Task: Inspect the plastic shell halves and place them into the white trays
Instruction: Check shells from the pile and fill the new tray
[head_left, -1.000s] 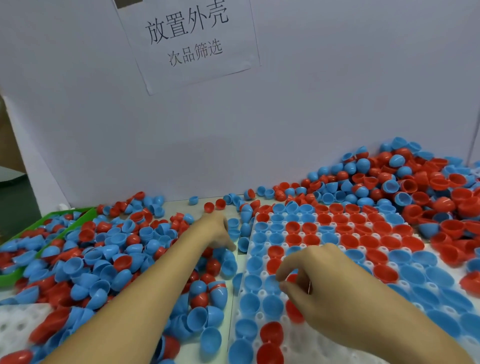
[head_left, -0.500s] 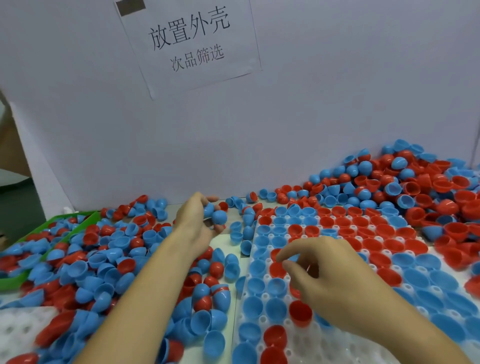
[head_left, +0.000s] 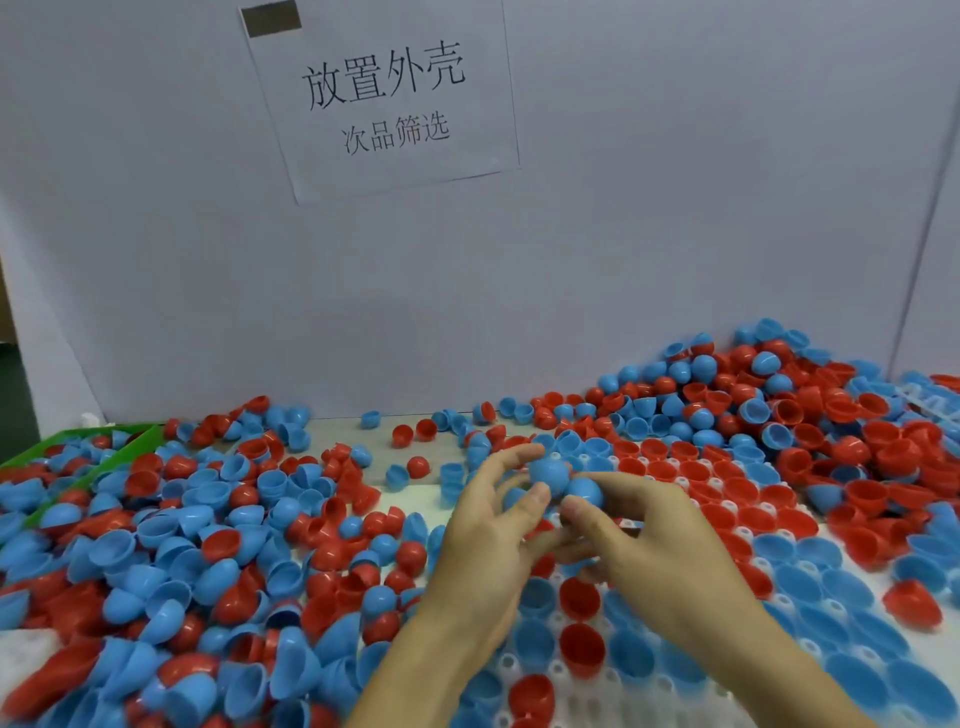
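My left hand (head_left: 491, 530) and my right hand (head_left: 639, 525) meet above the near-left part of the white tray (head_left: 582, 699). My left fingers grip a cluster of blue shell halves (head_left: 549, 475). My right thumb and fingers pinch one blue shell half (head_left: 586, 492) of that cluster. The tray's pockets hold several red and blue halves with their open sides up. A loose heap of red and blue shell halves (head_left: 171, 551) covers the table to the left.
A second, taller heap of shell halves (head_left: 779, 405) fills the back right corner. Green bins (head_left: 67, 452) with more halves stand at the far left. A grey partition with a paper sign (head_left: 384, 98) closes off the back. A white tray corner (head_left: 21, 660) shows at lower left.
My left hand lifted blue halves out of the left heap and carried them right over the tray. My right hand left the tray pockets and rose to meet it.
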